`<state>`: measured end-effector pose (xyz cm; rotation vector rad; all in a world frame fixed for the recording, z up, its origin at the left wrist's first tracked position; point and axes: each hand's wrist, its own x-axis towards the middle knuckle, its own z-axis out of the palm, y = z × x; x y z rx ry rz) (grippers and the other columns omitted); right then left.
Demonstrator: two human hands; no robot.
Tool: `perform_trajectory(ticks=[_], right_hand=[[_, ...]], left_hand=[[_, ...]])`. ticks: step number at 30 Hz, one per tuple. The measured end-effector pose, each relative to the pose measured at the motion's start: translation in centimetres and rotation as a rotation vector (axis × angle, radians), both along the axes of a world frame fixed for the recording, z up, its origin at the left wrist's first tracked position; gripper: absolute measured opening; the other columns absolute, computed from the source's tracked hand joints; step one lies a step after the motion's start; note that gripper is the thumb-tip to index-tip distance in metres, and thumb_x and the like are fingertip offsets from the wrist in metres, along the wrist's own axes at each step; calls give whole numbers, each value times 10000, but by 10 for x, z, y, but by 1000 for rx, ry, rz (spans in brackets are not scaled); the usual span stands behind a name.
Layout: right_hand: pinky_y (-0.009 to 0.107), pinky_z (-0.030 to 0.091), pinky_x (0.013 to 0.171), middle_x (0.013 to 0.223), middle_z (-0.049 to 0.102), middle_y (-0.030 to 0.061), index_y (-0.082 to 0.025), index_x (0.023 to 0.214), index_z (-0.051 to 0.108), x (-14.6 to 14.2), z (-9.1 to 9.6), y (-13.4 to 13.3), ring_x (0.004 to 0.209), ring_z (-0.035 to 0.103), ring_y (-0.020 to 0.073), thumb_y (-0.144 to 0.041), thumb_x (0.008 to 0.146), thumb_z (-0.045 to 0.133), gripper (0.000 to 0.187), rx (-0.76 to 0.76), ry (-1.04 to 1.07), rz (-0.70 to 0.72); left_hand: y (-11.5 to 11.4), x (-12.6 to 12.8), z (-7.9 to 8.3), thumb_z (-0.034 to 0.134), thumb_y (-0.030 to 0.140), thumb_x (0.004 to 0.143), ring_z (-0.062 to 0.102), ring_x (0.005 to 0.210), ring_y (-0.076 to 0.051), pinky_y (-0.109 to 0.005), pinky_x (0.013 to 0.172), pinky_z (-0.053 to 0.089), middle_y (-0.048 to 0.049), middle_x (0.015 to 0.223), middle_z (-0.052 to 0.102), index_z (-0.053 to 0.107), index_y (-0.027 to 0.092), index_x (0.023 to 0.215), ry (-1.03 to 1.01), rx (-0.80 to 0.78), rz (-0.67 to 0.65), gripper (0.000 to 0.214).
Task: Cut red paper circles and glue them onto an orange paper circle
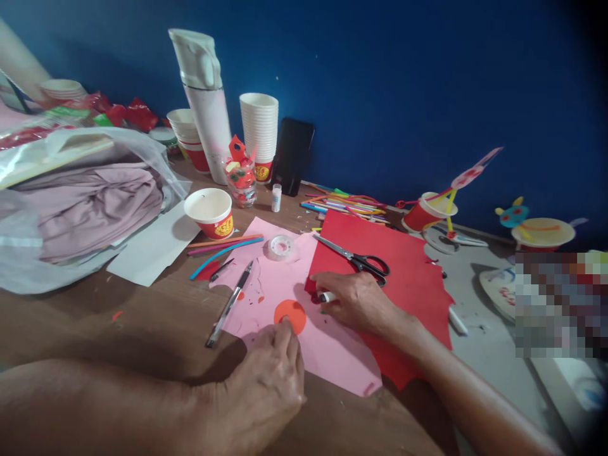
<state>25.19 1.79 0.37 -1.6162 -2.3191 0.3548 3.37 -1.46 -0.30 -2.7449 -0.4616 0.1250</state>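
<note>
Blue wall (389, 95) behind, brown table (156, 332) under us, craft bits all over. We've got the orange disc (297, 311) lying flat on the pink sheet (282, 278), right in front of us. Left hand (273, 373): fingers bunched and loosely curled, one fingertip down on the disc's near side; can't tell if the thumb has any hold on its edge. Right hand (356, 299): fingers closed around a white marker (329, 296), dark end pointing left, just beyond the disc and apart from it. We can't tell whether that dark end is a cap or a bare tip. Our read: step in hand is prepping to mark the disc, no marks visible on the part we can see. Next move probably calls for checking the cap, then bringing the tip over the disc while the left fingertip pins it; light pressure, or it may slide on the paper. Scissors (358, 260) lie on the red sheet (411, 301) beyond our right hand, tape roll (272, 250) and black pen (230, 304) sit off to the left, so we have room to work if the left fingers stay off the drawing area
</note>
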Motion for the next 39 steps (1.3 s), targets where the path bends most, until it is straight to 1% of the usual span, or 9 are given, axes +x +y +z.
perform_trajectory(ticks=[6,10,13,18,20,23,28,34,39], right_hand=[[195,349,537,774,679,12,-199,790,615,-13,1,-3,631,604,117,-143,780,498,130,-87,101,-161],[216,308,507,679,678,3,-210,766,625,-20,-3,-6,559,576,128,-186,777,517,111,-160,14,-189],[232,269,488,657,682,14,-213,747,637,-22,-7,-6,566,589,150,-181,761,524,118,-155,-81,-235],[231,275,489,630,678,10,-224,802,651,-17,1,-1,568,609,153,-213,794,511,141,-145,-95,-302],[236,294,508,648,685,6,-229,803,650,-14,6,1,589,620,159,-236,807,511,140,-111,-109,-346],[255,317,542,711,695,14,-227,823,648,-9,6,4,646,628,179,-299,814,527,141,37,-175,-405],[281,371,670,868,664,79,-175,908,644,2,-9,12,837,597,225,-411,832,526,275,200,-217,-293],[322,372,740,856,634,110,-158,879,658,5,-28,20,833,534,239,-422,863,484,316,301,-206,-231],[321,354,724,816,636,97,-166,837,666,4,-37,22,805,526,228,-402,887,449,324,361,-198,-228]], left_hand=[[1,-3,-4,347,427,886,439,1048,-353,-451,742,369,-255,1150,517,557,23,1159,-9,-79,26,531],[3,-3,-7,365,476,875,430,1063,-319,-433,789,355,-253,1202,494,526,36,1202,-15,-143,44,572],[4,-3,-8,371,503,866,432,1044,-306,-416,769,357,-237,1187,505,536,53,1197,-22,-183,70,582],[5,-4,-8,361,503,871,440,1004,-295,-403,742,356,-223,1167,514,550,65,1184,-46,-191,73,571],[5,-4,-8,359,495,875,440,999,-290,-404,749,351,-220,1168,514,557,69,1177,-47,-193,68,558],[6,-5,-9,348,499,877,439,997,-290,-408,752,342,-218,1168,513,557,63,1175,-48,-190,64,568],[8,-6,-6,303,481,893,435,1006,-319,-427,735,321,-226,1231,470,565,45,1169,-59,-127,10,578],[10,-2,-7,351,513,874,453,987,-303,-415,741,315,-233,1173,521,610,68,1112,-45,-173,-4,567],[12,-1,-9,302,478,901,450,1005,-290,-381,702,344,-207,1144,548,609,64,1085,-88,-200,-30,548]])
